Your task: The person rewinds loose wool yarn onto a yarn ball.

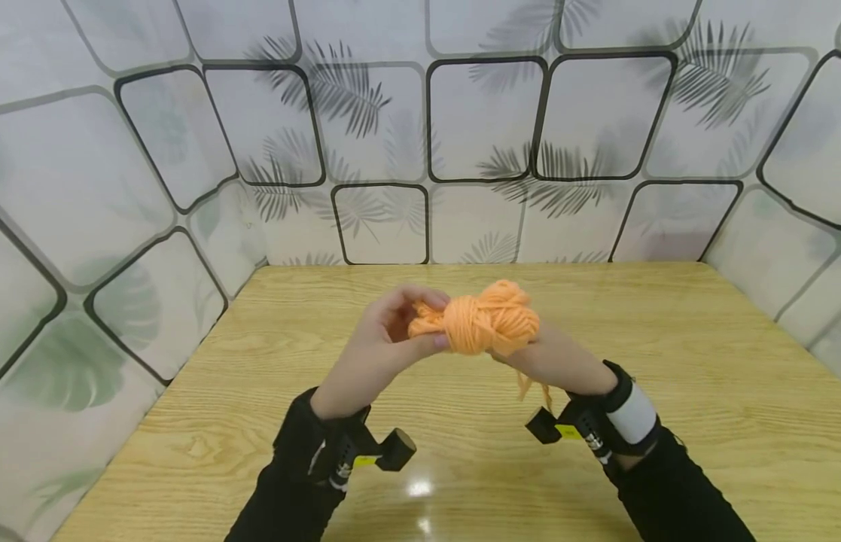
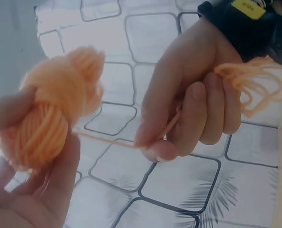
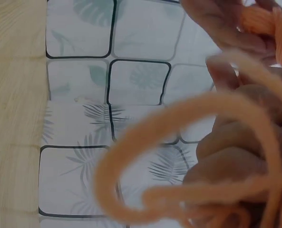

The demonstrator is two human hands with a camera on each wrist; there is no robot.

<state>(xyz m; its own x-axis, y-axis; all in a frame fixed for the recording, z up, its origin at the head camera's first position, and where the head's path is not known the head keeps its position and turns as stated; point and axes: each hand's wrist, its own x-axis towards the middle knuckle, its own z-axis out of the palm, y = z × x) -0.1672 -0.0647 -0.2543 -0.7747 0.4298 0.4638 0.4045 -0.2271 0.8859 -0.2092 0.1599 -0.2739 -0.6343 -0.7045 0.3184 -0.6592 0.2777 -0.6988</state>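
An orange skein of yarn [image 1: 484,320], wrapped round its middle, is held above the table by my left hand [image 1: 376,342], thumb on one side and fingers on the other. From the skein [image 2: 50,109] a single strand [image 2: 107,140] runs across to my right hand [image 2: 188,99], which pinches it between thumb and forefinger in the left wrist view. The other right fingers are curled, and loose yarn loops [image 2: 259,83] hang beyond them. In the head view the skein partly covers my right hand [image 1: 552,357]. Close to the right wrist camera, a blurred yarn loop [image 3: 179,116] crosses the picture.
Beneath both hands lies a wood-grain table [image 1: 257,452]. Patterned white sheeting [image 1: 481,150] with dark outlines and leaf prints stands behind the table and along its sides. Each wrist wears a strapped camera, with one device [image 1: 396,449] near the left wrist.
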